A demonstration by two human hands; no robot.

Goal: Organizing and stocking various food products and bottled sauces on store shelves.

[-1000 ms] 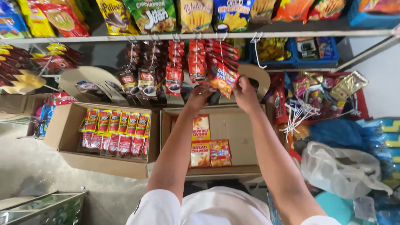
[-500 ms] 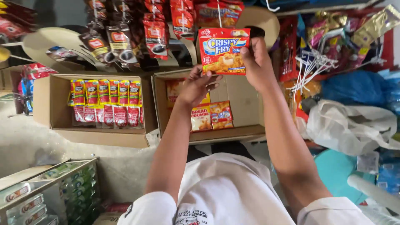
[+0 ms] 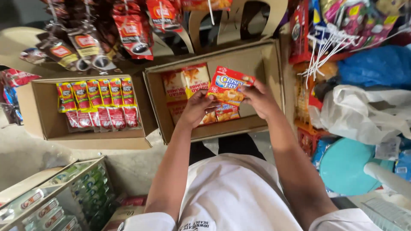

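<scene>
Both hands hold one red and orange packet of breading mix over an open cardboard box. My left hand grips the packet's lower left corner. My right hand pinches its right edge. Under the packet, more packets of the same kind lie flat on the box floor, on its left side. The box's right half shows bare cardboard.
A second cardboard box to the left holds rows of red and yellow sachets. Sachet strips hang above. White plastic bags, a blue bag and a teal stool crowd the right. A carton of small packets sits lower left.
The packet came off the hanging display above and has moved down with both hands to just over the box. The view tilted downwards with it.
</scene>
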